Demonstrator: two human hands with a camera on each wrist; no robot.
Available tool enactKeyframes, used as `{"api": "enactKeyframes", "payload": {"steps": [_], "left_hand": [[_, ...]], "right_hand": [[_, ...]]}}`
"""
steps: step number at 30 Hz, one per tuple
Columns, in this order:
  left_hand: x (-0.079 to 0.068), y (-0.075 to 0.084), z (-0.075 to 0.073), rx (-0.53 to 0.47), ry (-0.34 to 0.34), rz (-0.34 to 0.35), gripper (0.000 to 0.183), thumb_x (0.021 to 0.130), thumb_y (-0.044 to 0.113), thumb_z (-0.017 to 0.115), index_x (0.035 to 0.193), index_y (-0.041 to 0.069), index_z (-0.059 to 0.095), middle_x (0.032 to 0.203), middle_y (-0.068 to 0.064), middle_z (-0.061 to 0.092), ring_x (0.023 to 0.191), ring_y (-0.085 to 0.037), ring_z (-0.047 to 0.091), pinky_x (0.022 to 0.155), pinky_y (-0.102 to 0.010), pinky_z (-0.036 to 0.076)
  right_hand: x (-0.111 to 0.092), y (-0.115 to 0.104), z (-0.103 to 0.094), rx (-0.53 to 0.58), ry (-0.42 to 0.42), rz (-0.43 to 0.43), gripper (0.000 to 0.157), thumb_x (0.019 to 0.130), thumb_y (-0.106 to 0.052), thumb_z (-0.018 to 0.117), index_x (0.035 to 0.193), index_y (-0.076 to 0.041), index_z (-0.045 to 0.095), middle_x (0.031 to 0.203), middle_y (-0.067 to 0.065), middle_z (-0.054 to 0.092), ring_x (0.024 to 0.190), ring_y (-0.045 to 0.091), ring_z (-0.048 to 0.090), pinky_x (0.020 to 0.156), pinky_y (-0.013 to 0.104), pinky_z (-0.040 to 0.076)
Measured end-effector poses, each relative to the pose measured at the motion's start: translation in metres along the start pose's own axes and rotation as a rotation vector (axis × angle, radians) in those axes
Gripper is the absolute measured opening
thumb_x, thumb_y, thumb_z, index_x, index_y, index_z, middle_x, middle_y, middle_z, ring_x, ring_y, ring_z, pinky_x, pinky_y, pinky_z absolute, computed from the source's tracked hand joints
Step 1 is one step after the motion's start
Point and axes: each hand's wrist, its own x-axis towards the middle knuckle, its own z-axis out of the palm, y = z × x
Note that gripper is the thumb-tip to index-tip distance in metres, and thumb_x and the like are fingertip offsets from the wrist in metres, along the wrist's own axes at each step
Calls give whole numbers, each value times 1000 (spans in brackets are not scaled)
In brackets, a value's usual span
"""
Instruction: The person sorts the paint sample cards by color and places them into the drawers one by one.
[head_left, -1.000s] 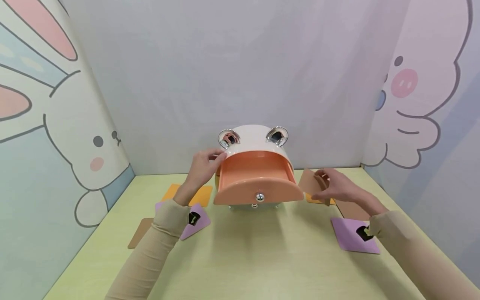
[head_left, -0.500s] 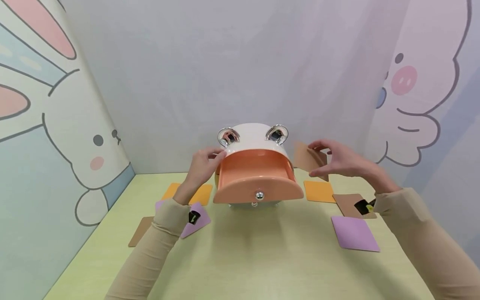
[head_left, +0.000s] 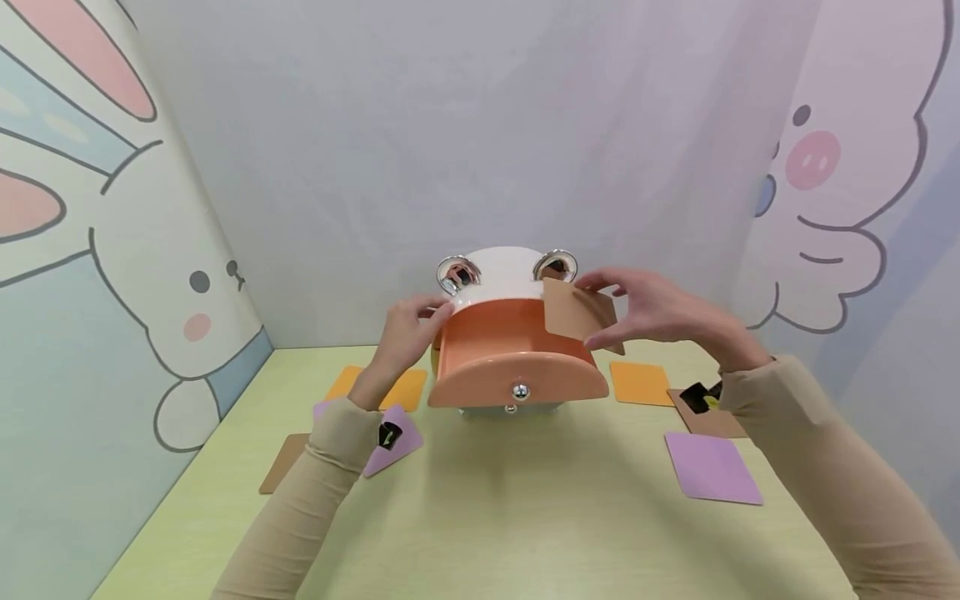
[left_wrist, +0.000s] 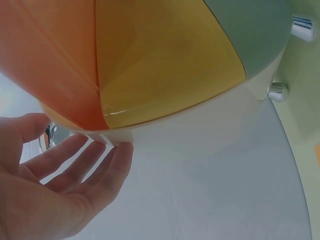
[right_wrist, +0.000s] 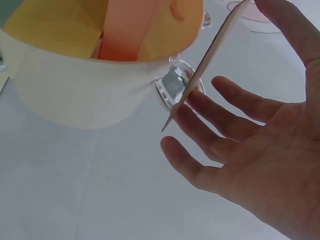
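A white cabinet (head_left: 506,268) with a frog-like shape and silver eyes stands at the middle back. Its orange drawer (head_left: 487,385) is pulled out, a silver knob on the front. My left hand (head_left: 407,333) touches the cabinet's upper left edge; in the left wrist view its outstretched fingers (left_wrist: 117,162) lie against the white shell. Between thumb and fingertips, my right hand (head_left: 648,307) pinches a thin brown square mat (head_left: 572,310) over the drawer's right side. Seen edge-on in the right wrist view, the mat (right_wrist: 207,57) is tilted beside a silver eye (right_wrist: 175,82).
On the table right of the cabinet lie an orange square (head_left: 640,383), a brown square (head_left: 727,423) and a purple square (head_left: 712,468). Orange (head_left: 408,389), purple (head_left: 403,440) and brown (head_left: 285,461) squares lie at the left. Cartoon-printed walls enclose the table.
My right hand has raised the brown mat from the table at the right and carried it left over the drawer. My left hand has stayed at the cabinet's edge.
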Motion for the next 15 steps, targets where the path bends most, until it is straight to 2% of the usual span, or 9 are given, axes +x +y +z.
{"api": "enactKeyframes", "payload": {"steps": [15], "left_hand": [[2,-1,-2,7,-7,-14,28,96,24,60,109,1,71,108,-17,71,98,-33,68,87,-45,56]], "right_hand": [[27,-33,9,31,-54,-96,78,69,-35,87,135,-14,53,131,2,59,123,18,52,106,44,39]]}}
